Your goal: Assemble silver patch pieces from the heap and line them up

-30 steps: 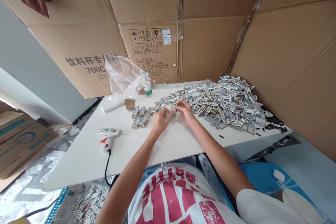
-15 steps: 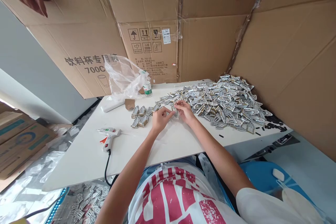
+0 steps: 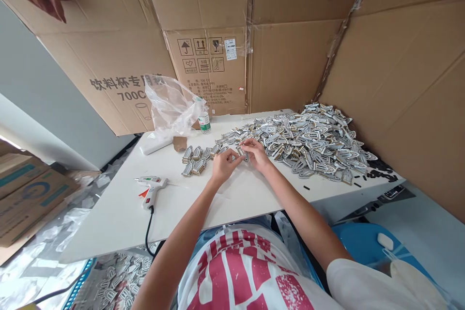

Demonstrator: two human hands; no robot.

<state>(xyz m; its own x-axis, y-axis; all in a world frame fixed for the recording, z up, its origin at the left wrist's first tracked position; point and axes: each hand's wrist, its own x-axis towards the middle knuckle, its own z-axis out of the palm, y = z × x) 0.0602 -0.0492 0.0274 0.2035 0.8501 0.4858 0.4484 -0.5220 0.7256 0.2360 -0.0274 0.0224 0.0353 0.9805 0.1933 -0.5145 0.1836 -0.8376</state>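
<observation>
My left hand (image 3: 223, 165) and my right hand (image 3: 257, 156) meet above the middle of the table. Between their fingertips is a small grey-and-white cut-out piece (image 3: 246, 156), rounded at one end with slots in it. The right fingers pinch its far side; the left thumb and forefinger close on its near left edge. Fingers hide part of the piece. Just left of my left hand are small stacks of like pieces (image 3: 198, 166). Beyond my right hand spreads a big heap of loose cut-out pieces (image 3: 312, 138).
A white glue gun (image 3: 152, 189) lies on the white table (image 3: 119, 223) at left, its cord over the front edge. A clear plastic bag (image 3: 170, 106), a bottle (image 3: 204, 122) and a brown scrap (image 3: 179, 144) are behind. Black bits (image 3: 381, 174) lie at right. Cardboard walls (image 3: 290, 63) enclose the back.
The held piece has turned slightly and shifted a little to the right between my fingers. Both hands stay in nearly the same place.
</observation>
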